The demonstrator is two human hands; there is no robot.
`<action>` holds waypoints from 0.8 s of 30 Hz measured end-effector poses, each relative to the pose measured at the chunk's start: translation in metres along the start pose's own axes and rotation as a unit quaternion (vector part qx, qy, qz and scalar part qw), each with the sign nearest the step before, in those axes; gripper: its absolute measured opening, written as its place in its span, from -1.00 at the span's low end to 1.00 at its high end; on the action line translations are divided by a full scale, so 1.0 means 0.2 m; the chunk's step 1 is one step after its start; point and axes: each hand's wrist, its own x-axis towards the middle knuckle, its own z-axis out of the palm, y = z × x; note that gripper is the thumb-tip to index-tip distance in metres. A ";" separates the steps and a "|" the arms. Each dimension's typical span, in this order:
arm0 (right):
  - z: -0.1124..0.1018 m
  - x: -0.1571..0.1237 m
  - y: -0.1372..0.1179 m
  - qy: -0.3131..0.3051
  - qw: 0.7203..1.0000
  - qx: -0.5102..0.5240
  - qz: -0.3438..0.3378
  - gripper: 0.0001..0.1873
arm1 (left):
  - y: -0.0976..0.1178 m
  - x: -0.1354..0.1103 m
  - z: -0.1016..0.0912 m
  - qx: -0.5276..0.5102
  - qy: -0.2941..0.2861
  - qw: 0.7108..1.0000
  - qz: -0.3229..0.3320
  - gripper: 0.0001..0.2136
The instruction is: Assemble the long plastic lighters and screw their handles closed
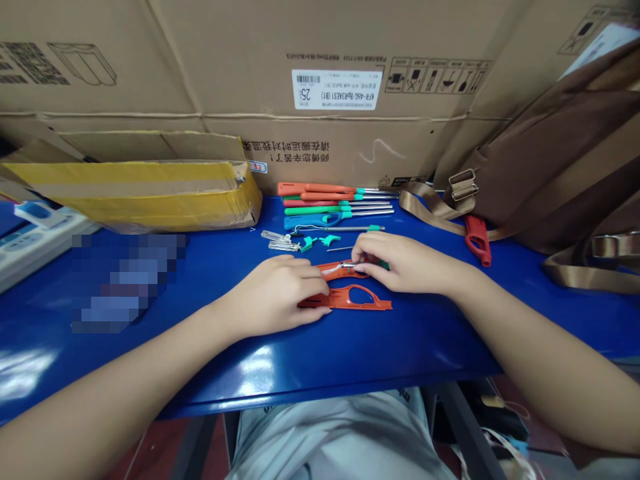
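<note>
My left hand has its fingers curled over the handle end of an orange lighter casing half, which lies on the table. Above it, a second orange lighter casing half holds a white strip inside. My right hand pinches a small silvery part over that second half; a green piece shows under its fingers. Just beyond lie two teal triggers, clear plastic fuel tanks, a thin metal rod and a metal tube with a teal collar.
Several long lighters in orange, green and blue lie in a row against a large cardboard box. A yellow-taped carton and a power strip are at left. At right are a brown bag and a red casing piece.
</note>
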 end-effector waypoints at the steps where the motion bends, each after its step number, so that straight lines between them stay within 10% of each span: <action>1: -0.01 0.00 0.01 0.009 1.000 -0.008 0.010 -0.91 | -0.01 0.00 -0.01 -0.002 -0.009 1.000 -0.003 -0.86; 8: -0.09 -0.02 0.03 0.052 0.996 0.052 0.040 -0.85 | -0.05 -0.01 -0.09 0.008 -0.053 0.996 -0.076 -0.90; 16: -0.16 -0.06 0.01 -0.134 0.983 0.101 0.070 -0.84 | -0.06 -0.01 -0.11 0.036 -0.025 0.994 -0.101 -0.73; 24: -0.12 -0.05 -0.01 -0.169 0.981 0.061 0.069 -0.91 | -0.06 -0.01 -0.07 0.054 0.012 0.996 -0.075 -0.71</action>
